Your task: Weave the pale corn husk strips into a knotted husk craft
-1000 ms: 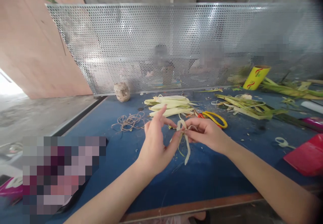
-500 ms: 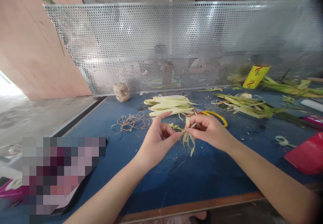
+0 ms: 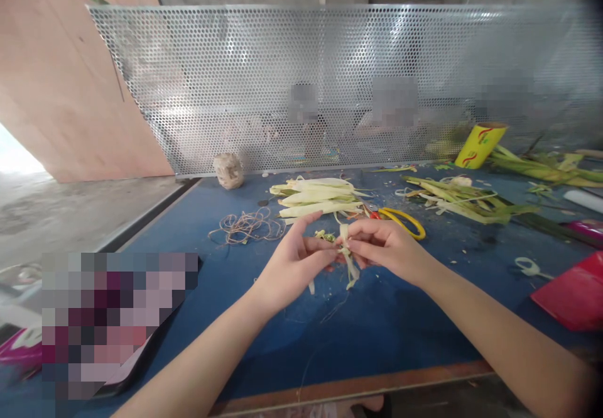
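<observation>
My left hand point(image 3: 296, 261) and my right hand point(image 3: 384, 245) meet over the middle of the blue table point(image 3: 264, 355). Between their fingertips is a small bundle of pale corn husk strips point(image 3: 348, 258), gathered at a knot-like middle with loose ends hanging down. Both hands are closed in a pinch on it, though the left index finger points upward. Just behind the hands lies a stack of pale green corn husks point(image 3: 320, 198). Yellow-handled scissors point(image 3: 405, 220) rest beside my right hand, their blades partly hidden.
A tangle of brown cord point(image 3: 245, 226) lies left of the hands, with a whitish lump point(image 3: 228, 171) behind it. A perforated metal screen point(image 3: 264, 60) closes the table's far side. More husks point(image 3: 461, 198), a yellow roll point(image 3: 480, 146) and a red object point(image 3: 572, 292) are on the right.
The husk bundle has turned between my fingers; its hanging strips are now narrower and closer together. My left fingers have come closer to the knot. The things on the table stay put.
</observation>
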Tool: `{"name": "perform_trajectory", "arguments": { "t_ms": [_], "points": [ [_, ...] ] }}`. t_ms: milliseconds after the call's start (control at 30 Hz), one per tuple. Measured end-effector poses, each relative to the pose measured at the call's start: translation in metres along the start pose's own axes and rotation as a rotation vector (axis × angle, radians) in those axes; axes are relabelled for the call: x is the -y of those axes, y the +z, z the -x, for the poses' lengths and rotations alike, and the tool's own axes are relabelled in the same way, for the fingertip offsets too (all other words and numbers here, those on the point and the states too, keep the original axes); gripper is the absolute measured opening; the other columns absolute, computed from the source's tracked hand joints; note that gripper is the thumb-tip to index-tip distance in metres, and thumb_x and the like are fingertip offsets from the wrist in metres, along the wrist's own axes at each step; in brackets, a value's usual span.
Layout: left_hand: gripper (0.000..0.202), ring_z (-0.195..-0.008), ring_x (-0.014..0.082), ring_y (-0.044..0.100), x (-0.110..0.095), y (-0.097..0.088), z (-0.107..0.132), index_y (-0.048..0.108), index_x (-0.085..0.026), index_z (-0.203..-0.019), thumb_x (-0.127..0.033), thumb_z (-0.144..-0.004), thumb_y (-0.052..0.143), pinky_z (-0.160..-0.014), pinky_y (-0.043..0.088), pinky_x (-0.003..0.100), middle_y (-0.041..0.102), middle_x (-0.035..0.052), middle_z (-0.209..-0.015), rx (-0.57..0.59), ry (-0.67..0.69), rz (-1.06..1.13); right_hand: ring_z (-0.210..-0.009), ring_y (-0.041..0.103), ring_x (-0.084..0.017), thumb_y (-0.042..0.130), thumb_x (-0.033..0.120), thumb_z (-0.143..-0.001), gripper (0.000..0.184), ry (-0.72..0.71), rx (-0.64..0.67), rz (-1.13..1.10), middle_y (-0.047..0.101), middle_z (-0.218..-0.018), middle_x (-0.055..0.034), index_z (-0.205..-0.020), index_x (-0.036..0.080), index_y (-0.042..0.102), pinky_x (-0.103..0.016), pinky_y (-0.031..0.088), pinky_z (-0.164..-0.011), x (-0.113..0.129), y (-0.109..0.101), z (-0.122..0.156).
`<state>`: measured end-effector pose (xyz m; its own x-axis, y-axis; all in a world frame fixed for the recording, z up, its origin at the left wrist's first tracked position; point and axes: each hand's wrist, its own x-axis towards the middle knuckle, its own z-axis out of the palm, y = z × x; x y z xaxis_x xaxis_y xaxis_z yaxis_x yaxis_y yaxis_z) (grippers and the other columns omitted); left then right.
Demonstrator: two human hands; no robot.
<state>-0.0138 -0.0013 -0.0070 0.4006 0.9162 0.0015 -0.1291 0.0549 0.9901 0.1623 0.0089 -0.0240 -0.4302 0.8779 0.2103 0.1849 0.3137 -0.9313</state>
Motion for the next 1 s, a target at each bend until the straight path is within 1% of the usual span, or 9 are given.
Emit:
{"name": "perform_trajectory", "arguments": {
  "t_ms": [133,233,300,433,567,667,800,867,1000],
  "points": [
    [0.08,-0.073,0.0149,0.064,0.005,-0.001,-0.001,0.024,-0.015,-0.132,-0.014,-0.066,0.067,-0.074,0.046,0.031,0.068,0.0013,-0.072,0.045,0.002,-0.032,-0.045,0.046,-0.006,0.055,0.025,-0.079,0.014,-0.027,-0.052,0.039,0.05,-0.05,0.0032,-0.073,0.016,0.064,-0.019,0.036,-0.044,-0.001,-0.001,0.0],
    [0.091,-0.075,0.0165,0.063,0.01,-0.002,-0.001,0.018,-0.015,-0.136,-0.013,-0.062,0.07,-0.083,0.043,0.037,0.068,0.0007,-0.07,0.11,0.035,-0.145,-0.044,0.043,-0.007,0.056,0.027,-0.079,0.015,-0.034,-0.141,0.029,0.047,-0.047,0.004,-0.079,0.016,0.067,-0.019,0.034,-0.043,-0.001,-0.002,0.0],
    [0.096,-0.081,0.0183,0.062,0.013,-0.002,0.0,0.012,-0.016,-0.138,-0.013,-0.062,0.07,-0.085,0.042,0.04,0.068,0.003,-0.077,0.141,0.055,-0.194,-0.044,0.042,-0.006,0.056,0.029,-0.079,0.017,-0.036,-0.174,0.003,0.046,-0.047,0.0044,-0.084,0.017,0.067,-0.019,0.033,-0.043,0.0,-0.002,0.0],
    [0.092,-0.092,0.0186,0.06,0.015,0.0,0.0,0.009,-0.018,-0.138,-0.014,-0.066,0.066,-0.086,0.041,0.037,0.065,0.0084,-0.095,0.145,0.065,-0.08,-0.044,0.042,-0.006,0.055,0.025,-0.079,0.015,-0.02,-0.095,0.023,0.047,-0.048,0.0039,-0.076,0.016,0.067,-0.018,0.033,-0.043,0.001,-0.002,0.0],
    [0.075,-0.083,0.0149,0.061,0.009,0.001,0.0,0.027,-0.016,-0.131,-0.014,-0.067,0.066,-0.077,0.043,0.029,0.065,0.0047,-0.086,0.085,0.058,-0.036,-0.045,0.044,-0.005,0.056,0.02,-0.078,0.012,-0.033,-0.037,0.041,0.049,-0.049,0.0038,-0.07,0.015,0.065,-0.018,0.035,-0.044,0.001,0.0,0.0],
    [0.06,-0.07,0.0119,0.061,0.007,0.001,-0.002,0.037,-0.013,-0.12,-0.014,-0.068,0.066,-0.07,0.045,0.025,0.064,0.0006,-0.072,0.062,0.068,-0.045,-0.042,0.042,-0.004,0.055,0.026,-0.08,0.017,-0.055,-0.025,-0.002,0.047,-0.046,0.0044,-0.071,0.015,0.066,-0.016,0.034,-0.041,0.0,0.001,0.001],
    [0.047,-0.059,0.0129,0.063,0.008,0.002,-0.004,0.039,-0.012,-0.111,-0.016,-0.072,0.064,-0.065,0.047,0.027,0.063,-0.0005,-0.06,0.172,0.044,0.011,-0.032,0.038,-0.004,0.053,0.035,-0.082,0.024,-0.009,-0.027,-0.104,0.049,-0.044,0.005,-0.091,0.017,0.066,-0.015,0.03,-0.031,-0.002,0.002,0.002],
    [0.046,-0.058,0.0143,0.064,0.009,0.003,-0.003,0.038,-0.014,-0.11,-0.015,-0.071,0.064,-0.06,0.047,0.026,0.063,-0.0006,-0.062,0.177,0.043,0.008,-0.029,0.037,-0.003,0.055,0.035,-0.081,0.025,0.005,-0.035,-0.119,0.049,-0.043,0.0057,-0.095,0.017,0.065,-0.015,0.03,-0.029,-0.003,0.002,0.002],
    [0.063,-0.05,0.0124,0.062,0.009,0.005,-0.001,0.031,-0.02,-0.114,-0.01,-0.064,0.068,-0.049,0.047,0.023,0.057,-0.0039,-0.075,0.001,0.086,-0.004,-0.027,0.037,-0.002,0.056,0.03,-0.08,0.019,-0.001,-0.041,-0.124,0.046,-0.04,0.0067,-0.086,0.016,0.067,-0.014,0.03,-0.029,-0.003,0.003,0.002]
  ]
}}
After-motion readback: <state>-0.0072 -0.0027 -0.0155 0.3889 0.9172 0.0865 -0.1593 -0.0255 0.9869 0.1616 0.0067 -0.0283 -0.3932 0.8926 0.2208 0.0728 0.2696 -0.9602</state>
